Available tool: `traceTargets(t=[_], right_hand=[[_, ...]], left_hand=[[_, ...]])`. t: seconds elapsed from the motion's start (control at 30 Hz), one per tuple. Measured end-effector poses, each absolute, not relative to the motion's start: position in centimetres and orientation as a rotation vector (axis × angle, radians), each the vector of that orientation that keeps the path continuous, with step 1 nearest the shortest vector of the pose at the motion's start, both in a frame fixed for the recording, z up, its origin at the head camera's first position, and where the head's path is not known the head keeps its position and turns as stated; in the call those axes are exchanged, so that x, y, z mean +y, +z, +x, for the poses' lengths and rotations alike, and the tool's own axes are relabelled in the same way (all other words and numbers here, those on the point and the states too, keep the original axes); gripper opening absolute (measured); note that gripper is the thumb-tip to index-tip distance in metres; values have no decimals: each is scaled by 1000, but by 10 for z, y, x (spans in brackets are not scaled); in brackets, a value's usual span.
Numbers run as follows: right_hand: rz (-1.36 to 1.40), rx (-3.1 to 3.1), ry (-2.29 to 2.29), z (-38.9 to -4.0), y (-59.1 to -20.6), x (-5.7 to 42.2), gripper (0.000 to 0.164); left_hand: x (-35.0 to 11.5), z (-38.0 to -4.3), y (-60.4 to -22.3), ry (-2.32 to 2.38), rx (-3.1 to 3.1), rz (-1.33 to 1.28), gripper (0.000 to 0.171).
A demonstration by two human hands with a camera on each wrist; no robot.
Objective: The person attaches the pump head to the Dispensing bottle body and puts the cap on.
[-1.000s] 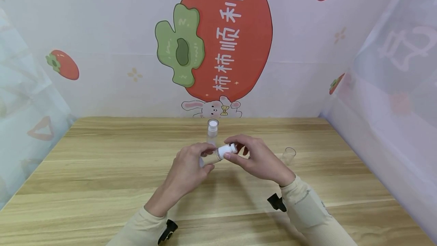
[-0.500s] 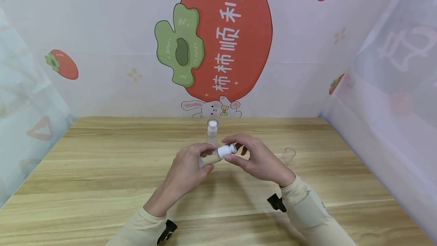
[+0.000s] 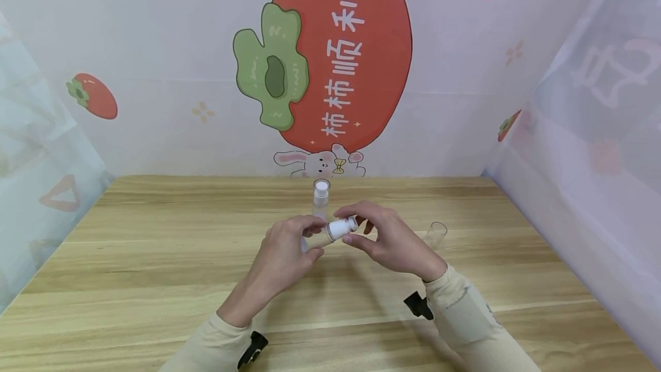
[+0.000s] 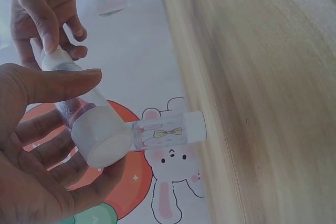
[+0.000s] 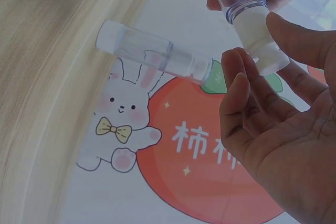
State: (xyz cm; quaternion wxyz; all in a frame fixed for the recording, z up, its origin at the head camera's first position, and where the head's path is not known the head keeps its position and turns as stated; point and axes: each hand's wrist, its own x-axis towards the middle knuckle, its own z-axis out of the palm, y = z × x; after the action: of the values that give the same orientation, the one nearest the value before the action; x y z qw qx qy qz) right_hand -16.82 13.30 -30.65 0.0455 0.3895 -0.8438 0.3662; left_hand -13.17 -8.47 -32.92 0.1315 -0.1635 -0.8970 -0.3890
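Observation:
In the head view my left hand (image 3: 289, 251) grips a small clear pump bottle (image 3: 319, 239) by its body, holding it tilted above the table with its white pump top (image 3: 341, 228) toward the right. The left wrist view shows the thumb across the clear body and the white base (image 4: 102, 137) facing the camera. My right hand (image 3: 387, 240) is at the pump top, thumb and fingers curled around it; in the right wrist view the thumb (image 5: 294, 38) lies against the white collar. Behind stands a second clear pump bottle (image 3: 321, 200), upright on the table.
A clear cap (image 3: 436, 235) stands on the wooden table (image 3: 155, 257) to the right, behind my right wrist. A printed backdrop (image 3: 181, 27) rises at the table's back edge, with sheets along both sides.
The fingers of my right hand have shifted slightly around the pump top, the thumb moving a little away from the bottle body. My left hand and the bottle stay nearly in place.

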Motion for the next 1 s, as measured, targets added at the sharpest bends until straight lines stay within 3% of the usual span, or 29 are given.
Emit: traceTargets(t=[1.0], right_hand=[[1152,-2624,1155,-168,-305,130,18]], left_hand=[[-84,-130,-328,-1067,-2566,-506,42]])
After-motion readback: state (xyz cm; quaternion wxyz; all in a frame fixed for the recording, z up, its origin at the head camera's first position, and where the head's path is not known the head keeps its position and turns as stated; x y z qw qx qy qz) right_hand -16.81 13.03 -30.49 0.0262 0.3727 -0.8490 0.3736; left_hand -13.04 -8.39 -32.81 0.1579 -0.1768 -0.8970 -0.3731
